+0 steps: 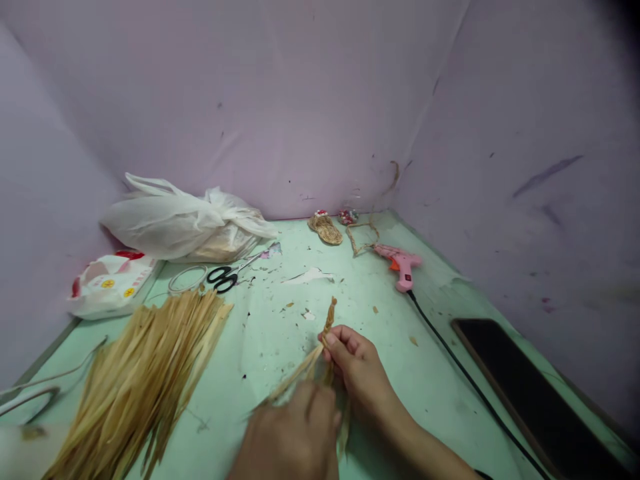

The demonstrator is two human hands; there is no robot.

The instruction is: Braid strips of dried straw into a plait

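Observation:
A short braid [330, 316] of tan, dried plant strips, like corn husk, points up from the table. My right hand [357, 363] is closed on it, pinching it between thumb and fingers just below the plaited end. Loose strips [295, 375] fan out below the pinch towards me. My left hand [293, 430], a little blurred, is lower and to the left, its fingers curled in among these strips. Its fingertips are partly hidden by the back of the hand. To the left lies a thick bundle of dried strips [145, 367].
Black-handled scissors [226, 277] and a coil of white cord [188, 280] lie beyond the bundle. Behind are a white plastic bag [185, 223] and a white packet [113, 283]. A small woven slipper [327, 228] is at the back. Right: pink glue gun [403, 265], black cable [460, 373], dark phone [530, 393].

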